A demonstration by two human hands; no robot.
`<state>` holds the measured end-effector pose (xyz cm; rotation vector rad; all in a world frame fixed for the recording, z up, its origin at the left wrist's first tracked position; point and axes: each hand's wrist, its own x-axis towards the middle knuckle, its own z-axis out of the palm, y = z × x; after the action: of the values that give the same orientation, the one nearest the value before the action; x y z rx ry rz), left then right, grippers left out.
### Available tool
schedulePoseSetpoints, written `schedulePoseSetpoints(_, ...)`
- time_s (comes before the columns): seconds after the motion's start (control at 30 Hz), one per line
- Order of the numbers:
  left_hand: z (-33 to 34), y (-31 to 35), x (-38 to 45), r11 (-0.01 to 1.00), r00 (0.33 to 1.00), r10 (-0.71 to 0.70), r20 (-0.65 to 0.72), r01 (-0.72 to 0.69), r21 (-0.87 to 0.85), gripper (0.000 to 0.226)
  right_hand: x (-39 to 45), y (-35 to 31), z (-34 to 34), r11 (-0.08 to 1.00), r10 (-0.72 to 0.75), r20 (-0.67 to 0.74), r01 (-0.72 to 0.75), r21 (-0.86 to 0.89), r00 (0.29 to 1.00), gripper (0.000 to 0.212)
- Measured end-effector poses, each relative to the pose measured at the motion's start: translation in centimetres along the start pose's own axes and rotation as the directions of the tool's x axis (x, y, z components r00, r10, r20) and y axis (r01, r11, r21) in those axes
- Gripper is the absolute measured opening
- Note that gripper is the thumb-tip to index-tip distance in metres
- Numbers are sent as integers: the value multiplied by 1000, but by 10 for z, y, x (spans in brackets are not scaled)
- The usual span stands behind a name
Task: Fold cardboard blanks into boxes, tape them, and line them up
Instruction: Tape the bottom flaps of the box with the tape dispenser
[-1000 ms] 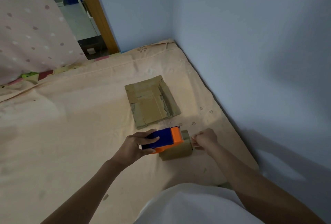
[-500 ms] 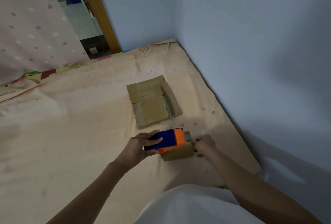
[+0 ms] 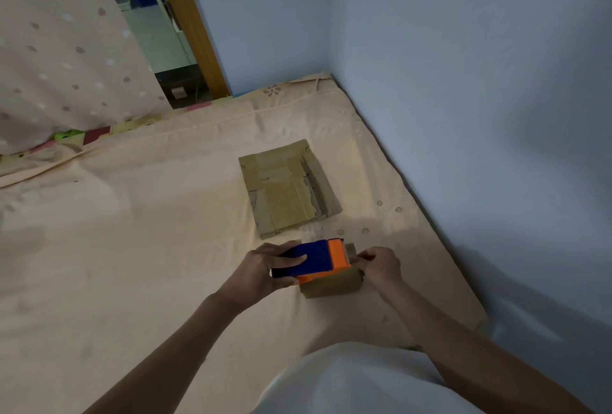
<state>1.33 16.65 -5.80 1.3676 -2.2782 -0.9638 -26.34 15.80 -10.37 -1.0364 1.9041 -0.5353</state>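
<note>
Tape is what I am putting on now. My left hand (image 3: 265, 268) grips the blue and orange tape gun (image 3: 314, 261), fingers curled round it, and the gun sits on top of the small cardboard box (image 3: 331, 286). My right hand (image 3: 377, 266) pinches the right end of the box, where I think the loose end of the tape is, though I cannot see the tape itself. The box sits on the bed (image 3: 132, 248), near its right edge by the blue wall (image 3: 463, 115). Just past it, further from me, lies a stack of flat cardboard blanks (image 3: 288, 191), still not folded.

To do this well, I think I should hold the end down hard with my right hand, then pull the gun slowly and straight along the seam. I should keep it flat so the tape does not wrinkle. The bed is soft, so the box may tip if I push too hard.
</note>
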Motion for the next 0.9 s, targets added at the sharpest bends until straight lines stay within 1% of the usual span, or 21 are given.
schedulePoseSetpoints(0.07, -1, 2, 3, 999, 999, 31, 12, -31, 27, 48, 2, 1, -1, 999, 26, 2, -26, 25, 1000, 20)
schedulePoseSetpoints(0.2, -4, 5, 6, 997, 998, 60, 30, -62, 48, 47, 4, -2, -2, 999, 36, -9, -36, 0, 999, 18)
schedulePoseSetpoints(0.33, -10, 7, 11, 996, 990, 39, 134, -49, 80, 47, 8, 0, -2, 998, 47, 6, -46, -37, 999, 18)
schedulePoseSetpoints(0.43, -12, 7, 15, 995, 982, 25, 189, -43, 95, 47, 11, 0, -4, 996, 13, 6, -12, -89, 1000, 15)
schedulePoseSetpoints(0.6, -17, 1, 8, 992, 978, -1, 207, -25, 122, 46, 9, -3, 2, 996, -13, -35, 9, -93, 999, 14)
schedulePoseSetpoints(0.8, -23, 0, 5, 992, 969, -14, 248, -18, 129, 46, 11, -2, 5, 995, -21, -45, 16, -101, 999, 17)
schedulePoseSetpoints(0.9, -37, -8, -3, 989, 970, -74, 231, 40, 146, 45, 12, 0, 4, 993, -48, -55, 41, -111, 997, 19)
